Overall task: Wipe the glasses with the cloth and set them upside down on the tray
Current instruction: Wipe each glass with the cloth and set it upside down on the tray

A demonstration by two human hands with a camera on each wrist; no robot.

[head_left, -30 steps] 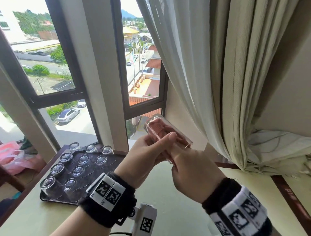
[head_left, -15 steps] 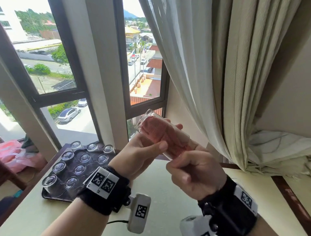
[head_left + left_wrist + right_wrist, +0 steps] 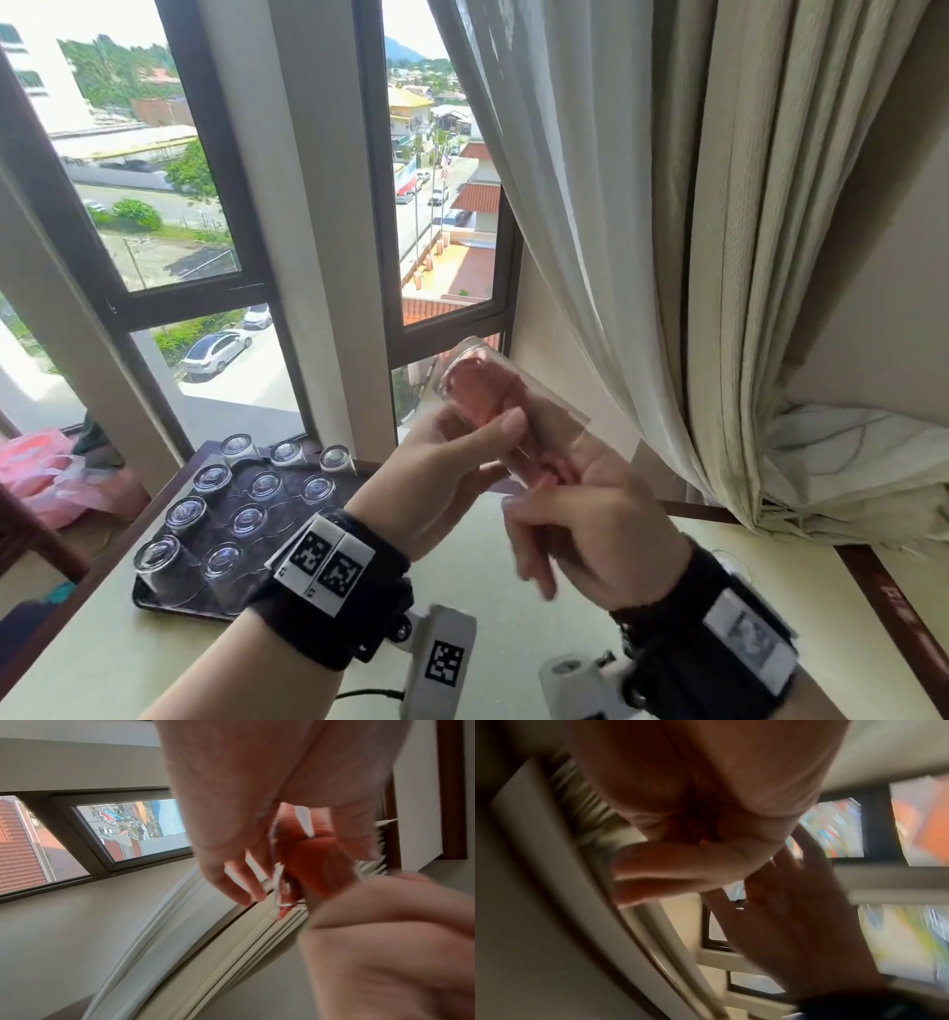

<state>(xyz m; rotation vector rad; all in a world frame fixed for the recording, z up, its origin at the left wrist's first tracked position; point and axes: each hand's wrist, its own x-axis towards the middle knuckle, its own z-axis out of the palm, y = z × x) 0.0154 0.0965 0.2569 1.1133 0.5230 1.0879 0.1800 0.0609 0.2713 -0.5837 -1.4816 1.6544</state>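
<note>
Fingers of my left hand wrap the glass, held above the tabletop | right hand pinches the pink cloth stuffed inside | tray lower left | risk: glass slipping from my grip, I judge.

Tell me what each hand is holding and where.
Left hand grips the glass around its side; right hand holds the pink cloth stuffed inside it.

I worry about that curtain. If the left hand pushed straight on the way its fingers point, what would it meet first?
Probably the glass that the left hand grips, then the right hand; the curtain hangs behind, though depth is unclear.
</note>
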